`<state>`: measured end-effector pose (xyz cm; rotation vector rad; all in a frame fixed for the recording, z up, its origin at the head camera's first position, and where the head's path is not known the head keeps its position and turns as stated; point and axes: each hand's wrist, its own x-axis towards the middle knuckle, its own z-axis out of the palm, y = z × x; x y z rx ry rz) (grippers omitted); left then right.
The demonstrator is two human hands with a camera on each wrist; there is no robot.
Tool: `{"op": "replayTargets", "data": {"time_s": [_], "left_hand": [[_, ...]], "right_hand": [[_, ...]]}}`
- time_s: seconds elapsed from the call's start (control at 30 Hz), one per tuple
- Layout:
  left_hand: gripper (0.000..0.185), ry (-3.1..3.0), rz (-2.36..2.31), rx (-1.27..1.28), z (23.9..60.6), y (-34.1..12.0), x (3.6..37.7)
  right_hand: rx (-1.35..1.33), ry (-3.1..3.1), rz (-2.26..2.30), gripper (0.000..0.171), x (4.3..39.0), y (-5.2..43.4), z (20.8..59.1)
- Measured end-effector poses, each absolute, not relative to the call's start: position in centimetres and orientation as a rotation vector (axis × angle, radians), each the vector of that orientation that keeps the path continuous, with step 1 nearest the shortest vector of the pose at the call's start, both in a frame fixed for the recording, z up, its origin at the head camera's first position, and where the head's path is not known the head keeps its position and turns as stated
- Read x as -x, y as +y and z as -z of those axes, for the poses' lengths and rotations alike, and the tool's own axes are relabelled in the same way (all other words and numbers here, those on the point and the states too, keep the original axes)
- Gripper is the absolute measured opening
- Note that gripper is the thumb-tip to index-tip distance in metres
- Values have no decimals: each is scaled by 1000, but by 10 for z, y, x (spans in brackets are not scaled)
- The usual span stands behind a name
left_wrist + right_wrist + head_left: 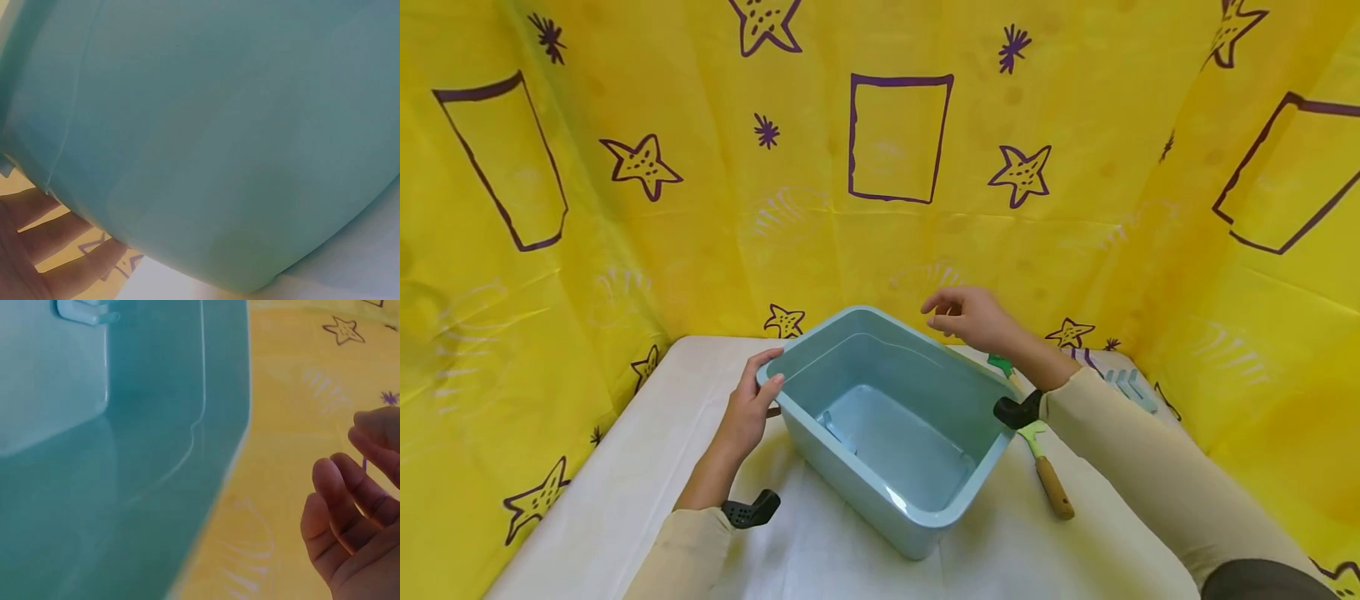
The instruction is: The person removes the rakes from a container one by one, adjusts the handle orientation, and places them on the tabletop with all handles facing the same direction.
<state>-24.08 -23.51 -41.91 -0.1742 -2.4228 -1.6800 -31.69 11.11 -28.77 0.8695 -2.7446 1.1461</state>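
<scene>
A pale blue plastic tub (pixel 925 517) sits on the white table, seen from above in the head view. My left hand (pixel 751 406) grips the tub's left rim, thumb over the edge and fingers down the outer wall (pixel 206 137). My right hand (pixel 964 317) hovers above the tub's far right rim with loosely curled fingers (pixel 350 506), holding nothing. A small pale blue object (pixel 835 427) lies on the tub's floor, and shows again as the pale blue object (pixel 84 311) in the right wrist view.
A garden trowel with a wooden handle (pixel 1049 482) lies on the table right of the tub, partly under my right forearm. A pale blue rake-like tool (pixel 1131 387) lies at the far right. Yellow star-patterned sheeting (pixel 895 167) walls in the table on three sides.
</scene>
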Motion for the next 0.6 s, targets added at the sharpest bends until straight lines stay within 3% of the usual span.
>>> {"op": "replayTargets", "data": {"time_s": [0.6], "left_hand": [[47,-2423,1673,190,419,-235,242]], "right_hand": [[-1174,-2943,-1405,28,330,35,310]]}}
